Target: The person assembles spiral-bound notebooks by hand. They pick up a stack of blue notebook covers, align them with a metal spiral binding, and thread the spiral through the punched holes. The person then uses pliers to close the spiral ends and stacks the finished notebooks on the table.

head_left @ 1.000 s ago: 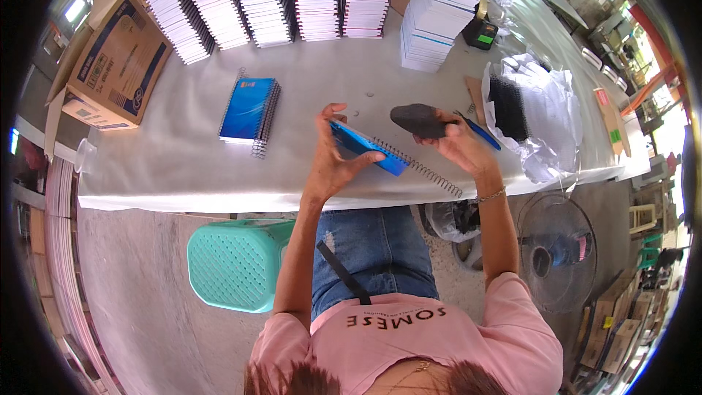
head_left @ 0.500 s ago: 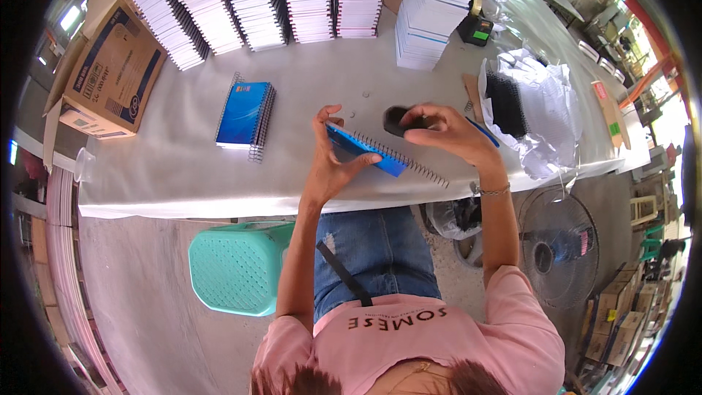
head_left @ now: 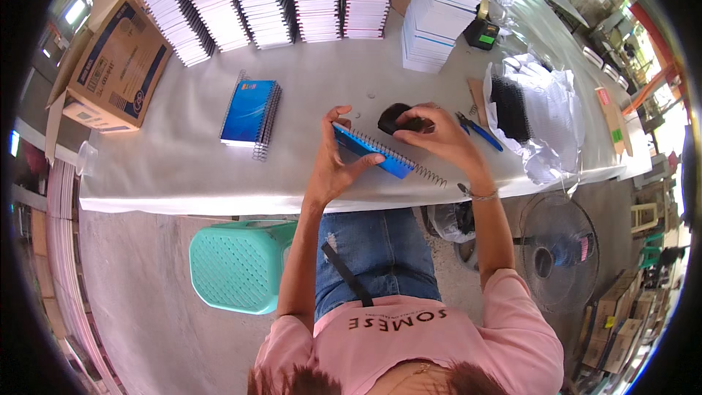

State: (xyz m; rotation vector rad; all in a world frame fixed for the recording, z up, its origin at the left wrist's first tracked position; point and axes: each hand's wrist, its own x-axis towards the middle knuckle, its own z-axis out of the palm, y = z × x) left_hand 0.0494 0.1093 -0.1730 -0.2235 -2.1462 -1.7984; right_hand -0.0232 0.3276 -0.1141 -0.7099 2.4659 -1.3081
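My left hand (head_left: 340,161) grips a small blue notebook (head_left: 365,153) tilted on edge, thumb on its near face and fingers behind. A coil binding (head_left: 431,175) runs along the notebook's upper edge, and its loose end sticks out past the lower right corner. Just right of it, my right hand (head_left: 439,140) has its fingers closed on a dark rounded thing (head_left: 394,118) whose kind I cannot make out. Blue-handled pliers (head_left: 480,132) lie beside my right wrist. To the left rests a small pile of blue coil-bound notebooks (head_left: 250,113).
Tall stacks of bound notebooks (head_left: 314,0) line the far side, with a pile of unbound books (head_left: 431,29) to their right. A cardboard box (head_left: 121,66) stands at left. Black coils (head_left: 510,110) in white wrapping lie at right. A green stool (head_left: 238,267) and a fan (head_left: 556,252) stand below.
My right hand has shifted slightly left with the dark rounded thing, uncovering more of the pliers. My left hand keeps its grip on the notebook.
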